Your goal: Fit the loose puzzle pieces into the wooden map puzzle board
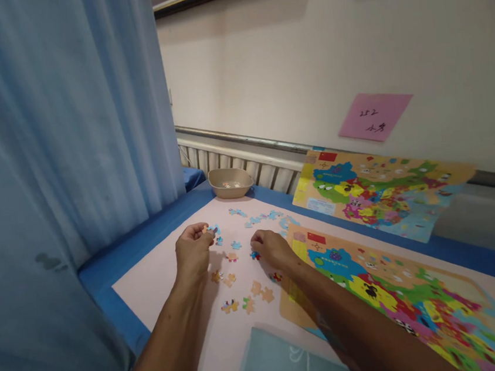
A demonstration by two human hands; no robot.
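My left hand (194, 247) pinches a light-blue and tan jigsaw piece (210, 229) between thumb and fingers, a little above the pink sheet. Close to its fingertips lies a blue jigsaw piece (219, 241). My right hand (274, 247) is closed, its fingertips at a blue and red jigsaw piece (255, 256); the grip itself is partly hidden. Several loose pieces, such as a tan one (267, 294), lie between my forearms. Under my right forearm is a partly assembled map puzzle (348, 266), its right end showing bare board.
A beige basin (231, 188) with a few pieces inside stands at the table's far end. Against the wall leans a colourful map sheet (381, 192). A pale-blue folder-like item (284, 364) lies in front. On the left hangs a blue curtain (67, 110). Pink paper (159, 271) covers the blue table.
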